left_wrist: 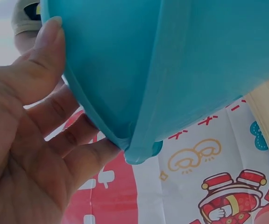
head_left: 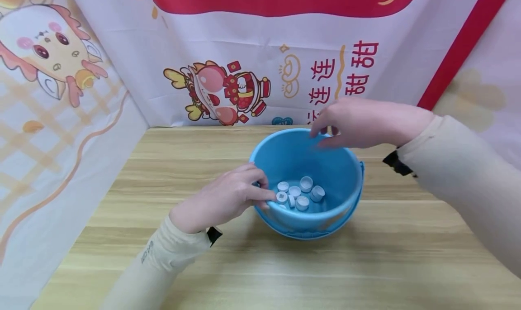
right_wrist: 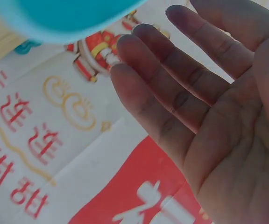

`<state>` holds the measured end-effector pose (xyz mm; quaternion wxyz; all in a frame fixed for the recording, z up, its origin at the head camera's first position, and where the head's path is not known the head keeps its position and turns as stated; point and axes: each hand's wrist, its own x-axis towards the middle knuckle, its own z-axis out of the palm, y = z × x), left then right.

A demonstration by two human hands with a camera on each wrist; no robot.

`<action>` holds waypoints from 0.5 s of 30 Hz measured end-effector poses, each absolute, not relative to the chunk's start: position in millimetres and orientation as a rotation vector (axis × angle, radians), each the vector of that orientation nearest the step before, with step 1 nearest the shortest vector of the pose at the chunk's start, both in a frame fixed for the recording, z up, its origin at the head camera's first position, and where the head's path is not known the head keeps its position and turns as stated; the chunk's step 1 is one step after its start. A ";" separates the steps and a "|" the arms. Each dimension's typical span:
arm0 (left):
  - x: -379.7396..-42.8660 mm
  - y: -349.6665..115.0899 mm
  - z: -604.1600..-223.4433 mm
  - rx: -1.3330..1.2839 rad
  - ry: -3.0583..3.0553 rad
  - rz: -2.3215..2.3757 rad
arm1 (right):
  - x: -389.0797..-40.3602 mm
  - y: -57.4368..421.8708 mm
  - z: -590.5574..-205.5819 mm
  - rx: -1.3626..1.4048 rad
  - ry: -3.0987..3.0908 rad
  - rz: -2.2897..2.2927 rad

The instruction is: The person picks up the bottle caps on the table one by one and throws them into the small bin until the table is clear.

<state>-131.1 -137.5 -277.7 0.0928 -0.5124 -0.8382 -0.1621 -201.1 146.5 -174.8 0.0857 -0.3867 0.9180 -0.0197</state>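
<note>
A blue bucket (head_left: 301, 217) stands on the wooden table with its handle hanging down against the near side. Several small white round caps (head_left: 302, 203) lie loose on the bucket's floor, some upturned and one on its edge. My left hand (head_left: 229, 194) grips the rim at the left, its thumb (left_wrist: 50, 56) on one side of the wall and its fingers on the other. Over the far right of the rim is my right hand (head_left: 358, 124), slightly blurred. The right wrist view shows its fingers (right_wrist: 144, 88) loosely extended, holding nothing.
The light wooden table (head_left: 171, 165) extends around the bucket. Behind it hangs a white and red printed cloth (head_left: 228, 34) with cartoon figures. Another patterned cloth (head_left: 61, 133) covers the left side. Dark bands (head_left: 398, 163) show at the sleeve cuffs.
</note>
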 end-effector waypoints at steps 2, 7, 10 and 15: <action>-133.1 -138.2 -277.2 -1.533 -2.503 -0.513 | -201.9 159.8 -176.3 -1.131 2.765 -0.113; -135.1 -140.9 -275.0 -1.567 -2.548 -0.556 | -203.0 192.6 -186.5 -1.018 2.842 -0.230; -135.5 -142.6 -273.3 -1.590 -2.552 -0.584 | -202.0 212.9 -194.5 -0.963 2.887 -0.280; -139.6 -153.5 -267.6 -1.559 -2.420 -0.720 | -199.0 246.4 -210.2 -0.843 2.986 -0.342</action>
